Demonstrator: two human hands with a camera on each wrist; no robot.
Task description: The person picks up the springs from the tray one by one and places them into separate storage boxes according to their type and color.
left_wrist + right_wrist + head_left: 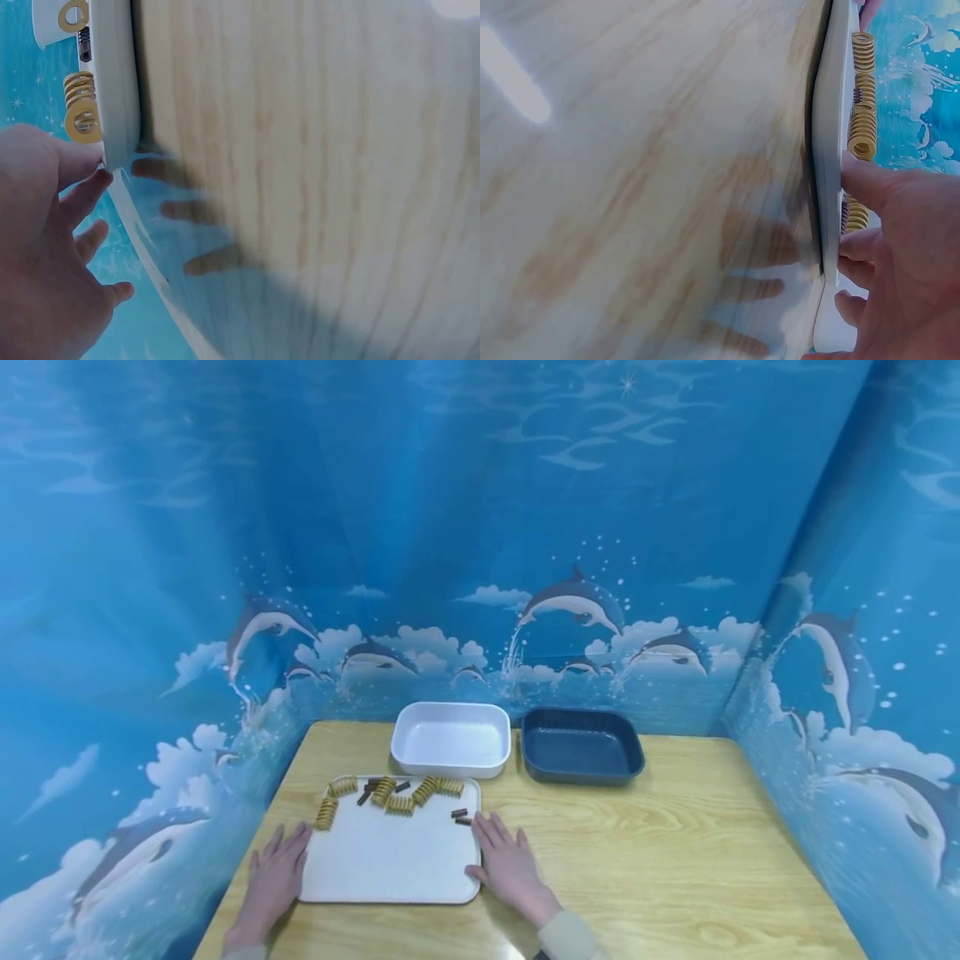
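Framing the white tray from both sides, the left hand and the right hand lay loosely extended fingers against its short edges, nothing clenched! The tray sits right between them, rim meeting fingertips at either side. It looks stiff, fairly light and smooth enough to slide; those side rims, just where the fingers rest, seem the natural place to take hold. But watch that load: gold springs and small dark springs lie loose, most of them beyond the fingertips toward the far edge, likely to roll at any tilt! Two dark ones lie just inside the right fingertips. Beneath the fingers, a wood-grain tabletop, glossy, catching the hands' shadows. Farther out beyond the fingers, a white dish and a navy dish stand side by side, and a blue dolphin backdrop closes in the room!
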